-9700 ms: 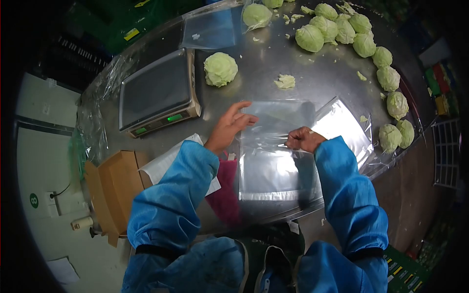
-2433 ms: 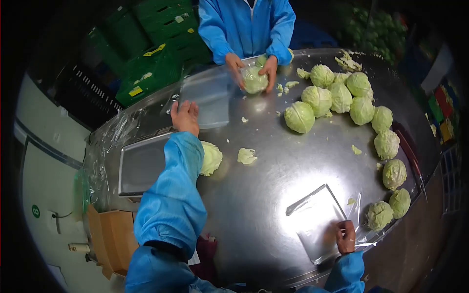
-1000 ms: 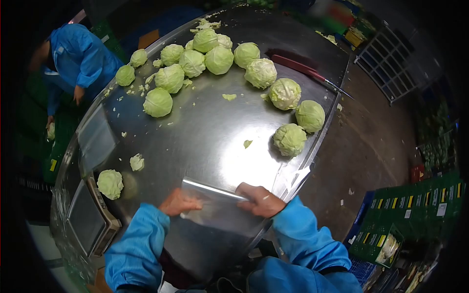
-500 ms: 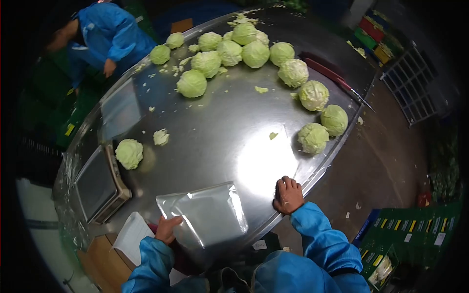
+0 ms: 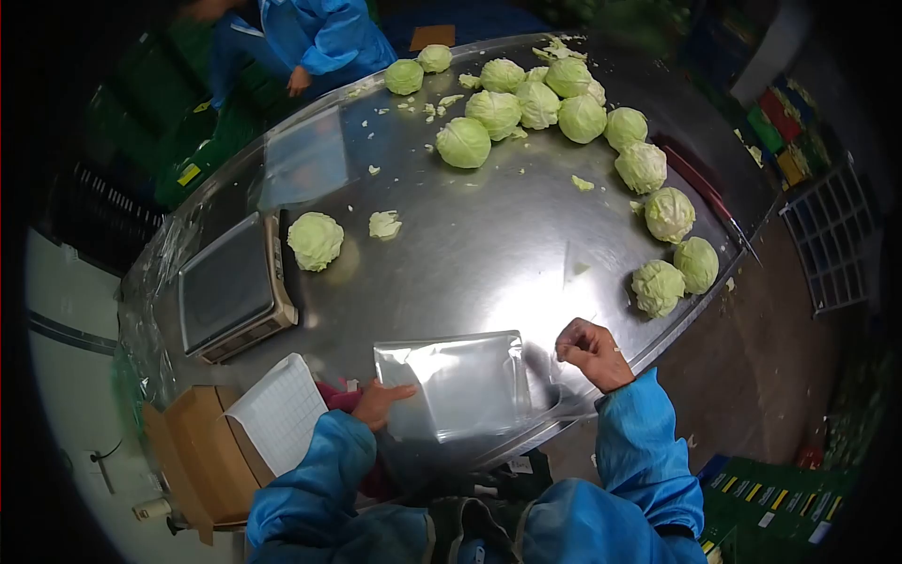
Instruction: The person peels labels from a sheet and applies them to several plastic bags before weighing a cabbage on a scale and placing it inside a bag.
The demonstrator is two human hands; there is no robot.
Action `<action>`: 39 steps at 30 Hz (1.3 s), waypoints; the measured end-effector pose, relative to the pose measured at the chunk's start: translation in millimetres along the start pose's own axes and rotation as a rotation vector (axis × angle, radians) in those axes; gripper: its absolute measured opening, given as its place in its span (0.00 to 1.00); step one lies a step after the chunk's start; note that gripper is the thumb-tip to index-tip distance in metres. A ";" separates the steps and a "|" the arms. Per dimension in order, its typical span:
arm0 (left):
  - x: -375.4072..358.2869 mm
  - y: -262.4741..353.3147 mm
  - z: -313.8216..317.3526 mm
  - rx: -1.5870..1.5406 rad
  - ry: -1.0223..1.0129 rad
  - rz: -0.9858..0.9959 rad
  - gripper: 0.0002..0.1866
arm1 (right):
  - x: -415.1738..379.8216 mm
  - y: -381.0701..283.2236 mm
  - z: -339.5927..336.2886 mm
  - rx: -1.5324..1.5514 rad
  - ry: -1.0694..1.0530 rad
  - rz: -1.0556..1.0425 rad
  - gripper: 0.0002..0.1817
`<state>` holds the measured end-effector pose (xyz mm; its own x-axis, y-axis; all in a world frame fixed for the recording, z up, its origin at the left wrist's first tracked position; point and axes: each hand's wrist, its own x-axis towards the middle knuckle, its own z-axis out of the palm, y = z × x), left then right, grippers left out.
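Observation:
My left hand (image 5: 381, 404) grips the left edge of a stack of clear plastic bags (image 5: 470, 390), which lies flat at the near edge of the metal table. One finger stretches over the top sheet. To the right of the bags, my right hand (image 5: 594, 353) is held above the table with its fingers curled together. What those fingers hold, if anything, I cannot make out. A cabbage (image 5: 315, 242) sits alone beside the scale (image 5: 230, 287). Two more cabbages, a near one (image 5: 658, 289) and its neighbour (image 5: 696, 265), rest beyond my right hand.
Several cabbages (image 5: 583, 118) cluster at the table's (image 5: 451, 254) far side. A red-handled knife (image 5: 700, 179) lies near the right edge. An open cardboard box (image 5: 202, 461) and paper (image 5: 282, 414) are at lower left. Across the table stands a person in a blue sleeve (image 5: 338, 38).
My right hand has come off the table edge, its fingers now curled together. My left hand still grips the bags, which lie flatter. The view has shifted, moving the table's contents across it.

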<state>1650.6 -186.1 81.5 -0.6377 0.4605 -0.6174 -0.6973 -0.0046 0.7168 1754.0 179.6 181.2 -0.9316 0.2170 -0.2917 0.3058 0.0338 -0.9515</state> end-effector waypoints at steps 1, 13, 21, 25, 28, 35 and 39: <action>0.1 -0.7 -0.2 -0.004 0.003 0.004 0.15 | 3.1 -13.5 9.0 0.067 -0.065 0.006 0.01; -2.3 -19.2 2.4 0.099 0.060 0.083 0.17 | 75.3 -14.7 106.2 0.278 0.041 0.121 0.02; -1.1 -22.3 1.7 0.196 0.083 0.066 0.16 | 103.3 -33.0 108.6 0.481 0.343 -0.029 0.08; -5.9 -25.9 -2.5 0.257 0.087 0.076 0.16 | 116.8 -40.0 106.9 0.515 0.371 -0.070 0.09; -26.3 -11.2 5.9 0.340 0.029 0.079 0.15 | 122.9 -54.4 110.3 0.522 0.424 -0.183 0.09; -53.1 30.5 36.7 0.479 -0.047 0.077 0.12 | 126.2 -96.2 120.6 0.459 0.422 -0.446 0.09; -46.2 31.8 48.6 0.451 -0.147 0.183 0.13 | 94.6 -106.7 135.6 0.461 0.449 -0.397 0.09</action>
<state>1673.8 -164.3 148.6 -0.6607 0.6085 -0.4395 -0.3471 0.2714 0.8977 1606.6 64.2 241.9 -0.7550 0.6534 0.0558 -0.2414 -0.1978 -0.9501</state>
